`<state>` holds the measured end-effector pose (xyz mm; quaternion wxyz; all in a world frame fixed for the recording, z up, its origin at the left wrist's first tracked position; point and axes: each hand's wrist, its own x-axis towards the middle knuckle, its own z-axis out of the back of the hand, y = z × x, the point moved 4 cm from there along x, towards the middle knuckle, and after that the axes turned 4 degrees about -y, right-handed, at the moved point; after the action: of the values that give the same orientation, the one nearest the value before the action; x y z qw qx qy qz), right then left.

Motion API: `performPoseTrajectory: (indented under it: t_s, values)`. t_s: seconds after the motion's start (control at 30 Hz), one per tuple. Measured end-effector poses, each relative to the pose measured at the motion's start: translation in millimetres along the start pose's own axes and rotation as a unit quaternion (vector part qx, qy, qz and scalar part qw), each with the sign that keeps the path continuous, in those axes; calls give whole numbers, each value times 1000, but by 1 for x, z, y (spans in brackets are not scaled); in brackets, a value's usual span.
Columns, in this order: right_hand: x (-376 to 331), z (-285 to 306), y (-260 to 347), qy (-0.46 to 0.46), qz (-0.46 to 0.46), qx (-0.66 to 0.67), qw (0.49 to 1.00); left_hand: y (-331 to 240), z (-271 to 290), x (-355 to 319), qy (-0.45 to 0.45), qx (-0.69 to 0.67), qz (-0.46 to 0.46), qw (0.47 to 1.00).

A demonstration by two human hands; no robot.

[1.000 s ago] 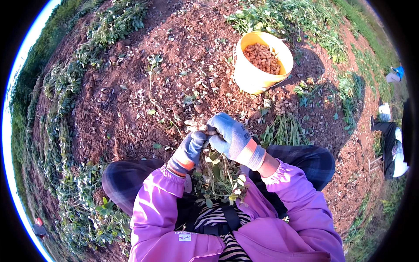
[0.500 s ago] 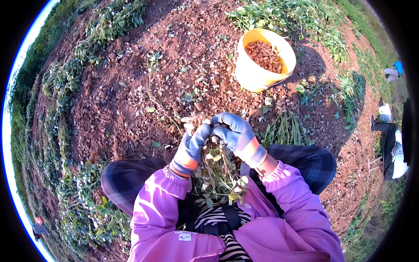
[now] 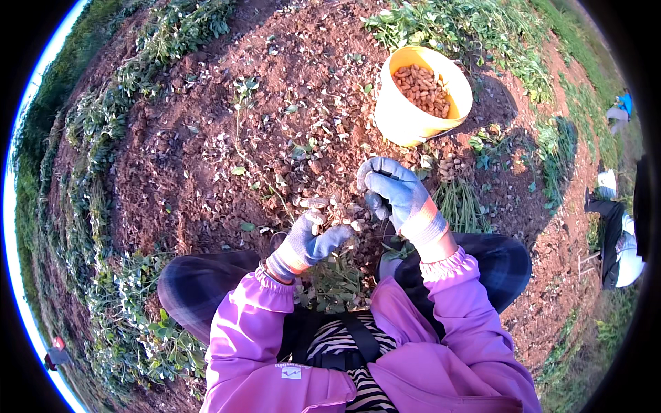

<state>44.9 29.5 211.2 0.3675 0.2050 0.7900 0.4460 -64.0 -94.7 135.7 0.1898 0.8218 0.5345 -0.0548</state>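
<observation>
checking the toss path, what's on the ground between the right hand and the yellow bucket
In the head view, between the right hand and the yellow bucket lies red soil strewn with leaf scraps and a few pods.

I see my gloved left hand [image 3: 308, 242] curled closed low between my knees, my right hand [image 3: 398, 195] raised, fingers bent.

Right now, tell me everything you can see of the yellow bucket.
The yellow bucket is a round, open-topped pail that looks like plastic, standing roughly upright on red-brown soil at the upper right, near green plants. It is partly filled with small tan-brown pods, likely peanuts. Sun lights its near wall, and it casts a shadow to its right. No handle is visible. Neither of the hands touches it; the right hand is nearest, below it.
</observation>
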Motion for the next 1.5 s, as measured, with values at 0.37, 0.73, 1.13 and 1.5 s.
performPoseTrajectory:
  t_s: [0.37, 0.73, 1.13, 1.5]
  values:
    - [-4, -22, 10, 185, -31, -235, 954, 7, -8, 1, 23, 673, -199, 712]
    - [-8, -34, -8, 281, -2, -375, 883, 19, 6, 5, -4, 607, -79, 791]
    - [6, -27, -38, 257, -4, -316, 914, 19, -17, 3, -14, 703, -14, 711]
    - [1, -24, -29, 148, -35, -40, 988, 3, -8, 7, -21, 732, -125, 670]
